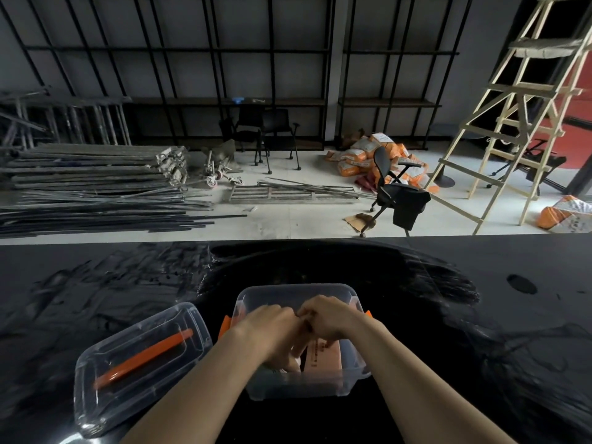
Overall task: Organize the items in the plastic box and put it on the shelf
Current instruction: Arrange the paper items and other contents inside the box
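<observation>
Both hands — left hand (272, 328), right hand (333, 322) — sorting inside the plastic box (298, 384), fingers curled, grip unclear; lid (137, 363) off, shelf (224, 100) awaits.

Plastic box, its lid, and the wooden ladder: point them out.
plastic box (301, 384), head view, front wall.
lid (105, 395), head view, clear top beside the orange handle.
wooden ladder (525, 91), head view, a middle rung.

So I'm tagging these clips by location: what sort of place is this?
Probably a room under renovation or a storeroom: scaffold tubes stacked on the floor, a wooden ladder, orange sacks piled by bare black shelving.
</observation>
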A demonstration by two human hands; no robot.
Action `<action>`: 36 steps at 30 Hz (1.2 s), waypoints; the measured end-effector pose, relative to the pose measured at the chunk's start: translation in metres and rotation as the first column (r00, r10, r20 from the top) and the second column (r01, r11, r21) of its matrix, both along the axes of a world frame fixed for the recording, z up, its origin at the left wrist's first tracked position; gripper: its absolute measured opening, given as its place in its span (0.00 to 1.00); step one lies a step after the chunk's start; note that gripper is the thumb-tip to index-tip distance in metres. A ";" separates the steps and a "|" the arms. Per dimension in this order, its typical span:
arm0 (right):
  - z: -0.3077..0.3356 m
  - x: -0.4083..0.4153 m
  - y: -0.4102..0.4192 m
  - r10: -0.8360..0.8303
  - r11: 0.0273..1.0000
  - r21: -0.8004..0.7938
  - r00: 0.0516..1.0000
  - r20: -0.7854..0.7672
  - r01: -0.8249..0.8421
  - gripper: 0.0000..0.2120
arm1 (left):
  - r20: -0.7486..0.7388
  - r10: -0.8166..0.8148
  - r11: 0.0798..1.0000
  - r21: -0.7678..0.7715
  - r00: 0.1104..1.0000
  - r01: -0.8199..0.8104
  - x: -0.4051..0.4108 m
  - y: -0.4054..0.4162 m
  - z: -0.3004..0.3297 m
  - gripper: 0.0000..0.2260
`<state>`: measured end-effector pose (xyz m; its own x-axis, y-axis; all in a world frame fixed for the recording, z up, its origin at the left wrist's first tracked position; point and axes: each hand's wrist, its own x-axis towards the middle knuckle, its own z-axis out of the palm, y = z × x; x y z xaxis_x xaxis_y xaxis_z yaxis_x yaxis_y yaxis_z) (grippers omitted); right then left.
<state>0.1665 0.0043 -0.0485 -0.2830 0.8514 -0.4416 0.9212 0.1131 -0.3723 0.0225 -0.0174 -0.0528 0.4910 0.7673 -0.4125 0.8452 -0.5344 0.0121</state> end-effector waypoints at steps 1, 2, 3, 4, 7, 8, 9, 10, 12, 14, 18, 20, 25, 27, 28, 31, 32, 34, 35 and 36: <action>-0.002 -0.001 0.001 0.012 1.000 -0.001 1.000 0.013 -0.012 0.18 | -0.004 0.008 1.000 0.003 1.000 -0.008 0.000 -0.001 0.001 0.14; -0.004 -0.003 0.002 0.015 1.000 -0.002 1.000 0.023 -0.015 0.19 | -0.010 0.007 1.000 0.003 1.000 -0.007 0.001 -0.003 0.003 0.13; -0.005 -0.003 0.003 0.022 1.000 -0.001 0.999 0.039 -0.022 0.18 | -0.016 0.004 1.000 0.000 1.000 -0.004 0.001 -0.004 0.005 0.12; -0.006 -0.004 0.004 0.033 0.999 -0.003 0.997 0.063 -0.033 0.17 | -0.016 0.000 1.000 0.013 1.000 0.001 0.001 -0.006 0.009 0.12; -0.009 -0.003 0.006 0.051 0.999 -0.006 0.994 0.096 -0.050 0.13 | 0.021 0.046 0.996 0.081 0.999 -0.048 -0.010 -0.009 0.018 0.16; -0.012 -0.002 0.006 0.042 0.999 0.001 0.996 0.079 -0.043 0.13 | 0.020 0.059 0.994 0.090 0.998 -0.060 -0.016 -0.009 0.021 0.17; -0.013 -0.003 0.007 0.028 1.000 0.004 0.998 0.064 -0.028 0.12 | 0.012 0.065 0.993 0.093 0.998 -0.066 -0.021 -0.010 0.022 0.17; -0.015 -0.002 0.008 0.027 1.000 0.008 0.998 0.062 -0.027 0.12 | 0.005 0.064 0.994 0.087 0.998 -0.064 -0.025 -0.010 0.022 0.16; -0.020 -0.003 0.010 0.026 1.000 0.005 0.998 0.057 -0.026 0.11 | -0.013 0.056 0.995 0.079 0.998 -0.054 -0.029 -0.013 0.021 0.13; -0.020 -0.006 0.011 0.033 0.999 0.029 0.997 0.064 -0.035 0.09 | -0.002 0.053 0.995 0.085 0.999 -0.053 -0.029 -0.013 0.018 0.13; -0.016 -0.010 0.013 0.011 0.999 0.042 1.000 -0.004 -0.011 0.13 | 0.059 0.060 0.960 0.270 0.996 -0.074 -0.034 -0.003 0.028 0.10; -0.016 -0.011 0.014 -0.018 1.000 0.013 0.999 -0.050 0.018 0.15 | 0.002 0.016 0.943 0.332 1.000 -0.016 -0.034 0.003 0.028 0.14; -0.022 -0.013 0.015 -0.116 0.988 -0.126 0.977 -0.182 0.094 0.13 | -0.081 -0.002 0.967 0.255 0.997 0.023 -0.017 0.007 0.009 0.13; -0.024 -0.011 0.013 -0.187 0.969 -0.204 0.959 -0.215 0.143 0.14 | -0.093 0.060 0.976 0.212 0.994 -0.039 -0.012 0.008 0.005 0.14; -0.025 -0.011 0.012 -0.225 0.957 -0.236 0.945 -0.237 0.168 0.14 | -0.101 0.079 0.978 0.202 0.992 -0.058 -0.013 0.009 0.002 0.15; -0.028 -0.010 0.011 -0.305 0.932 -0.285 0.908 -0.287 0.222 0.14 | -0.095 0.061 0.976 0.215 0.994 -0.039 -0.014 0.006 0.003 0.14; -0.029 -0.011 0.012 -0.314 0.928 -0.292 0.905 -0.285 0.230 0.14 | -0.082 0.049 0.974 0.223 0.995 -0.030 -0.014 0.007 0.004 0.13; -0.029 -0.011 0.012 -0.332 0.921 -0.305 0.899 -0.285 0.243 0.14 | -0.064 0.032 0.971 0.238 0.997 -0.016 -0.014 0.008 0.008 0.13; -0.028 -0.010 0.013 -0.340 0.917 -0.311 0.895 -0.287 0.249 0.14 | -0.058 0.017 0.969 0.248 0.998 -0.002 -0.014 0.008 0.010 0.13; -0.027 -0.009 0.014 -0.340 0.918 -0.309 0.895 -0.289 0.249 0.14 | -0.055 -0.014 0.963 0.268 0.998 0.028 -0.015 0.010 0.012 0.14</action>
